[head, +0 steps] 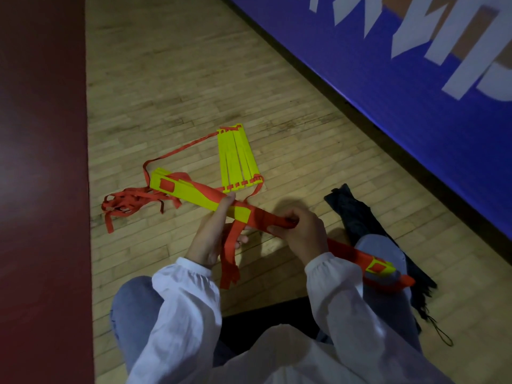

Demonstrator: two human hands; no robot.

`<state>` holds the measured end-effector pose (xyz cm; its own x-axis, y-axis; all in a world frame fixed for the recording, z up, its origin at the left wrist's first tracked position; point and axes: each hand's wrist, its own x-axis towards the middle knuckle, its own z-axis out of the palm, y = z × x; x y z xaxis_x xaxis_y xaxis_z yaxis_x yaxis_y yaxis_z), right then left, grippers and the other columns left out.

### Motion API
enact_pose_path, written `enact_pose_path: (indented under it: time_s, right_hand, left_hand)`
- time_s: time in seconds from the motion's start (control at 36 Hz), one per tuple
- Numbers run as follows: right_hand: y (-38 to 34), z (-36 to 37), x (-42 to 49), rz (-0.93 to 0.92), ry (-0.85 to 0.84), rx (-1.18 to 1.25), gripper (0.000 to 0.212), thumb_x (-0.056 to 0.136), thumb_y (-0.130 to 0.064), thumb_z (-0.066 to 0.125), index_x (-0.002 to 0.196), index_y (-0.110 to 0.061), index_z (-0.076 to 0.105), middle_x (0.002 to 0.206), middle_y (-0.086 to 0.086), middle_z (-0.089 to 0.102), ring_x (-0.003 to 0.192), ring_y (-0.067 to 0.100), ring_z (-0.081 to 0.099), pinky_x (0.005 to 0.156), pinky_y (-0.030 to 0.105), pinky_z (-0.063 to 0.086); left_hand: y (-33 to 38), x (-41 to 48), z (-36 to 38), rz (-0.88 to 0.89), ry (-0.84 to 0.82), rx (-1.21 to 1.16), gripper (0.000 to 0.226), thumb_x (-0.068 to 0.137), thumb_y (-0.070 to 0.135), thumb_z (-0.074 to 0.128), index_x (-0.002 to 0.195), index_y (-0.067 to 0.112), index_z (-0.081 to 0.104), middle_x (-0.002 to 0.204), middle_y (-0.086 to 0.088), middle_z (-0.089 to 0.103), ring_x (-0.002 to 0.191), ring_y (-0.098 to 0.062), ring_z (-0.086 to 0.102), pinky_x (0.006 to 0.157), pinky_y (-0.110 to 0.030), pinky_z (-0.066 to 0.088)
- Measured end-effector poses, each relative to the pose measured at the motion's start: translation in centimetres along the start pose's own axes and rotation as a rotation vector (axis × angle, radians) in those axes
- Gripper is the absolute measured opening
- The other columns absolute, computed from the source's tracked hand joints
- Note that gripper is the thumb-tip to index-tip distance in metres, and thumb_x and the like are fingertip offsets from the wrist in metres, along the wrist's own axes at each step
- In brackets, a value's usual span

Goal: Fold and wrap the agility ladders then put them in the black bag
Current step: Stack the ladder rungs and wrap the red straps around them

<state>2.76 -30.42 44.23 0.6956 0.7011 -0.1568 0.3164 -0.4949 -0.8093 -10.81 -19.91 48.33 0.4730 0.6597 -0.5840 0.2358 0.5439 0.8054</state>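
A stacked bundle of yellow ladder rungs (188, 191) with orange straps is held above the wooden floor. My left hand (213, 234) grips the bundle near its middle, thumb on top. My right hand (303, 231) pinches an orange strap (266, 220) that is wound around the bundle's near end. The bundle's far tip (381, 267) rests over my right knee. A second group of yellow rungs (238, 159) lies fanned out flat on the floor, joined by a long orange strap. The black bag (357, 214) lies crumpled on the floor to my right.
Loose orange strap tangles (127, 205) lie on the floor at left. A dark red painted floor zone (41, 189) runs along the left. A blue padded banner wall (401, 79) stands at the right. My knees in jeans (133, 309) are below.
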Motion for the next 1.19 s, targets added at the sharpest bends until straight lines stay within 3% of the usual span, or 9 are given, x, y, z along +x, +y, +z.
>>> enact_pose_path:
  time_s: [0.17, 0.39, 0.53, 0.61, 0.81, 0.97, 1.08, 1.19]
  right_hand:
    - [-0.2, -0.1, -0.2, -0.029, -0.021, -0.014, 0.027, 0.067, -0.030, 0.085, 0.080, -0.020, 0.064, 0.079, -0.007, 0.067, 0.081, 0.015, 0.063, 0.081, 0.041, 0.051]
    - [-0.5, -1.5, 0.0, -0.156, -0.260, -0.167, 0.024, 0.079, -0.044, 0.074, 0.084, -0.027, 0.058, 0.083, -0.010, 0.062, 0.084, 0.013, 0.061, 0.077, 0.033, 0.050]
    - [-1.4, -2.1, -0.2, -0.074, -0.384, -0.170, 0.060, 0.088, -0.066, 0.034, 0.097, -0.014, 0.062, 0.085, 0.005, 0.064, 0.084, 0.025, 0.063, 0.081, 0.039, 0.049]
    - [-1.5, -2.3, -0.3, -0.017, -0.459, -0.141, 0.071, 0.083, -0.074, 0.024, 0.100, -0.018, 0.065, 0.091, 0.008, 0.071, 0.084, 0.023, 0.067, 0.084, 0.038, 0.049]
    - [-1.2, -2.1, -0.5, 0.027, -0.460, -0.065, 0.067, 0.092, -0.065, 0.030, 0.096, -0.010, 0.067, 0.087, 0.010, 0.072, 0.080, 0.025, 0.069, 0.078, 0.037, 0.050]
    - [-1.0, -1.9, -0.7, 0.004, -0.422, -0.054, 0.058, 0.078, -0.076, 0.026, 0.076, -0.028, 0.059, 0.084, 0.008, 0.071, 0.078, 0.023, 0.067, 0.079, 0.039, 0.050]
    - [-1.0, -1.9, -0.5, -0.015, -0.350, -0.101, 0.062, 0.086, -0.071, 0.030, 0.084, -0.020, 0.064, 0.084, 0.010, 0.069, 0.080, 0.026, 0.064, 0.073, 0.036, 0.046]
    - [-0.9, -1.7, -0.3, -0.025, -0.304, -0.148, 0.052, 0.091, -0.066, 0.037, 0.091, -0.021, 0.063, 0.072, -0.002, 0.060, 0.076, 0.021, 0.060, 0.063, 0.031, 0.038]
  left_hand:
    - [-0.6, 0.4, -0.3, 0.019, 0.033, 0.018, 0.064, 0.093, 0.053, 0.047, 0.118, -0.006, 0.056, 0.088, -0.026, 0.067, 0.039, -0.018, 0.056, 0.034, -0.018, 0.039]
    - [-0.5, -0.1, -0.2, 0.089, 0.106, 0.072, 0.041, 0.095, 0.040, 0.047, 0.087, 0.001, 0.059, 0.080, -0.026, 0.070, 0.034, -0.018, 0.052, 0.033, -0.018, 0.038]
    - [-0.4, -0.6, 0.3, 0.136, 0.097, 0.145, 0.045, 0.097, 0.038, 0.045, 0.094, -0.005, 0.060, 0.058, -0.015, 0.068, 0.029, -0.016, 0.049, 0.032, -0.017, 0.037]
    - [-0.4, -0.6, 0.6, 0.170, 0.091, 0.174, 0.048, 0.097, 0.038, 0.045, 0.104, -0.008, 0.058, 0.063, -0.015, 0.069, 0.029, -0.016, 0.049, 0.032, -0.017, 0.036]
    - [-0.1, -0.6, 0.2, 0.125, 0.011, 0.159, 0.054, 0.096, 0.041, 0.048, 0.115, -0.009, 0.055, 0.077, -0.021, 0.071, 0.038, -0.020, 0.056, 0.035, -0.019, 0.042]
    - [0.3, -1.0, -0.6, -0.028, -0.136, 0.102, 0.059, 0.091, 0.055, 0.046, 0.118, 0.004, 0.057, 0.093, -0.021, 0.073, 0.045, -0.022, 0.062, 0.037, -0.022, 0.048]
    - [0.4, -1.1, -1.1, -0.086, -0.176, 0.151, 0.072, 0.079, 0.068, 0.043, 0.110, 0.005, 0.060, 0.098, -0.020, 0.073, 0.044, -0.018, 0.060, 0.038, -0.022, 0.047]
    - [0.4, -1.0, -1.2, -0.065, -0.151, 0.141, 0.070, 0.077, 0.066, 0.048, 0.105, 0.003, 0.063, 0.097, -0.018, 0.073, 0.040, -0.016, 0.055, 0.036, -0.019, 0.043]
